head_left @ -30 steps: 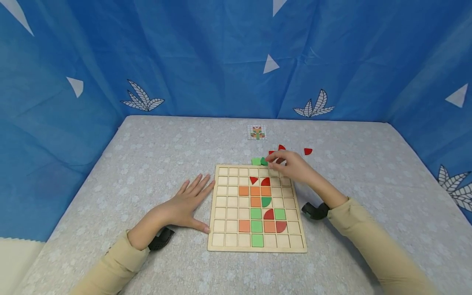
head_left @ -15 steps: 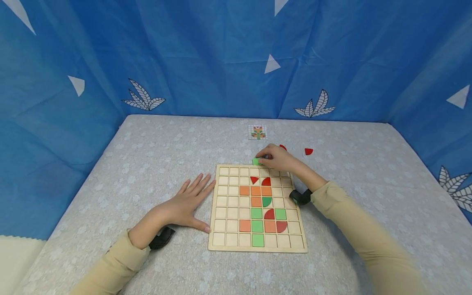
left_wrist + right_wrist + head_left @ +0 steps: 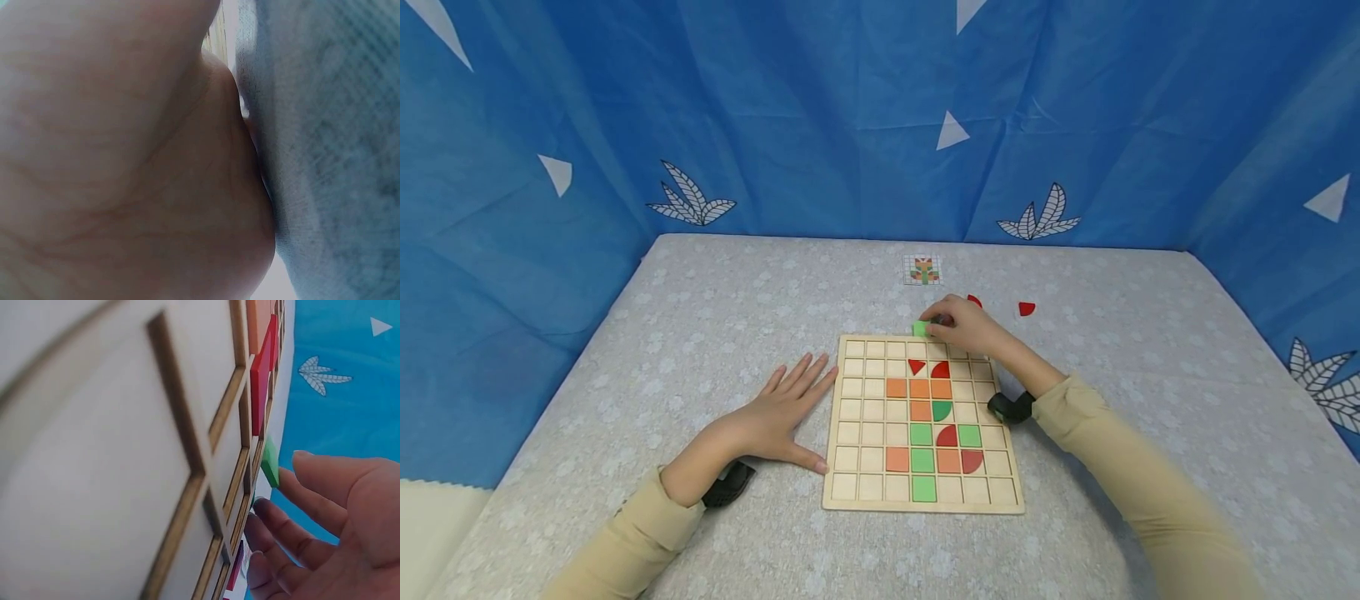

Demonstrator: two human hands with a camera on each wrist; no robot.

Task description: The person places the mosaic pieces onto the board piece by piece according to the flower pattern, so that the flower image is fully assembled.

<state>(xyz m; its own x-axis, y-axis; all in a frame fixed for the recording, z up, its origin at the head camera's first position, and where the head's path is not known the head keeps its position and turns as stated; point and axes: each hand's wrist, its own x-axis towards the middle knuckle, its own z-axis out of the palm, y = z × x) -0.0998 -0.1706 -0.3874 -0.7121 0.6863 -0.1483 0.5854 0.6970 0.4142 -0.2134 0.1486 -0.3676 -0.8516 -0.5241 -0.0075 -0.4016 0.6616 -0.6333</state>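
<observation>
My left hand (image 3: 775, 414) lies flat with its fingers spread on the table, fingertips at the left edge of the wooden grid board (image 3: 850, 487). In the left wrist view the left hand (image 3: 125, 156) fills most of the picture. At the board's far edge my right hand (image 3: 967, 323) reaches over a light green square tile (image 3: 920, 328). The right wrist view shows the green tile tilted at the index fingertip, with the thumb (image 3: 337, 472) a small gap from it. Orange, green and red tiles sit in the board's cells, among them a red quarter circle (image 3: 941, 369).
A small pattern card (image 3: 922, 269) lies behind the board. Two loose red pieces are near the right hand, one quarter-circle piece (image 3: 1026, 308) farther right. Black straps sit at both wrists. A blue curtain (image 3: 850, 125) hangs behind the grey cloth-covered table (image 3: 737, 292).
My right hand has moved left along the board's far edge to the light green tile, then stayed there, covering the dark green piece. The left hand has not moved.
</observation>
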